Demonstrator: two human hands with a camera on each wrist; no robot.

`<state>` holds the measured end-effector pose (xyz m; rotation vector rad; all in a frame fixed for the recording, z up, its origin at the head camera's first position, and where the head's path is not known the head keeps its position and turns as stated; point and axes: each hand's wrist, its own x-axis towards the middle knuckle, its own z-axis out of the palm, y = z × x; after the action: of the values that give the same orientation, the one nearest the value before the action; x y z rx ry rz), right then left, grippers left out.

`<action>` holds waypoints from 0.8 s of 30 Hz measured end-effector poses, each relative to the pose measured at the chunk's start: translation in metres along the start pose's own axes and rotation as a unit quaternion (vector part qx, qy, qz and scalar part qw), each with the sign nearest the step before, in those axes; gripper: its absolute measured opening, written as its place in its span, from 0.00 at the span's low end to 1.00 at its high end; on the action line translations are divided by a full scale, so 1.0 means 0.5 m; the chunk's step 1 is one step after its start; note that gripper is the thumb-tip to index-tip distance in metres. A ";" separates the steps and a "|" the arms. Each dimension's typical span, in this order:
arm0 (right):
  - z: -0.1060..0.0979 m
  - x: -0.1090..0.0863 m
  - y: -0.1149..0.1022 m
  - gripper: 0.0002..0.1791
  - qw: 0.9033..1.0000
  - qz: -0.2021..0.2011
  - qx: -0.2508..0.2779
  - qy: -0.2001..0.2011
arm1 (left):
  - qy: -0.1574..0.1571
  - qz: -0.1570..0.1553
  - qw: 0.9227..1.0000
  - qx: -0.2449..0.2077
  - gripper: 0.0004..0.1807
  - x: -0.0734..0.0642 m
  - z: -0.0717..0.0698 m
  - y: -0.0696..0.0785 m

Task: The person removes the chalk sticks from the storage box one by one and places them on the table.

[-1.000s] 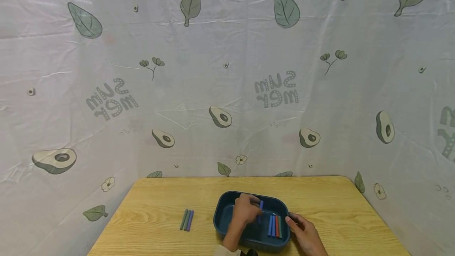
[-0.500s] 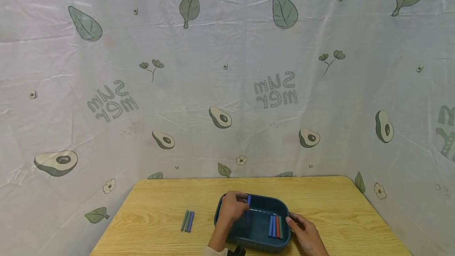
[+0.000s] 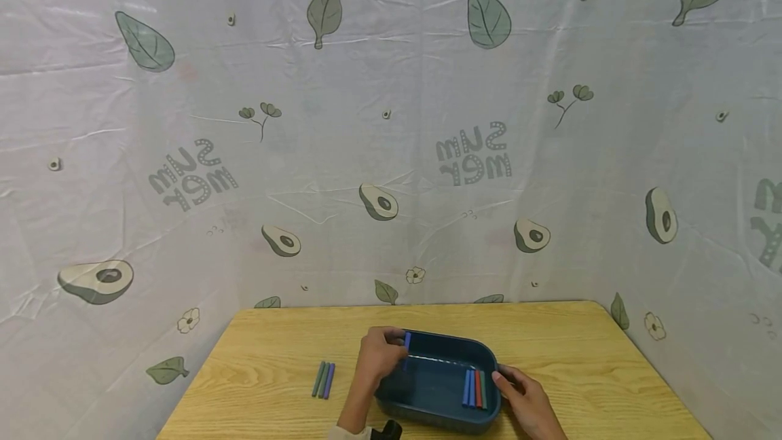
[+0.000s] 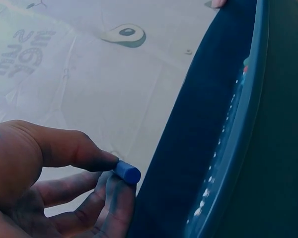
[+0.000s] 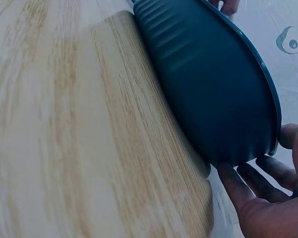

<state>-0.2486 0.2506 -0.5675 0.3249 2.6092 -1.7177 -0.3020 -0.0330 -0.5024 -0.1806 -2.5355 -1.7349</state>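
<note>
My left hand (image 3: 380, 353) pinches a short blue stick (image 4: 127, 173), chalk-like in shape, between thumb and fingers. In the head view it is at the left end of a dark blue rectangular tub (image 3: 434, 383), with the stick over the tub's far left part. At the tub's right end, my right hand (image 3: 529, 400) grips the wall; in the right wrist view the thumb is at the rim and the fingertips (image 5: 231, 181) touch the outer side. Blue, red (image 3: 478, 389) and green sticks lie side by side inside the tub, near that end.
Left of the tub, two green sticks (image 3: 321, 379) and a purple stick (image 3: 330, 381) lie together on the wooden table (image 3: 269, 345). A pale printed curtain (image 3: 318, 155) hangs behind the table and at both sides.
My left hand has moved left across the tub, carrying the blue stick from its middle to its left end. The right hand has stayed at the right wall.
</note>
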 end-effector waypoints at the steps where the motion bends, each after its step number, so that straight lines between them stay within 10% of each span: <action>1: -0.001 0.000 0.000 0.44 1.000 -0.003 -0.003 0.003 | 0.001 0.001 1.000 0.001 0.19 0.001 -0.004 -0.002; 24: 0.002 0.005 0.006 0.47 1.000 0.014 0.018 -0.006 | 0.030 -0.017 0.999 -0.010 0.19 -0.009 -0.115 -0.058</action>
<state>-0.2505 0.2514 -0.5706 0.3499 2.5555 -1.7543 -0.3020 -0.0970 -0.5088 -0.0855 -2.4950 -1.7501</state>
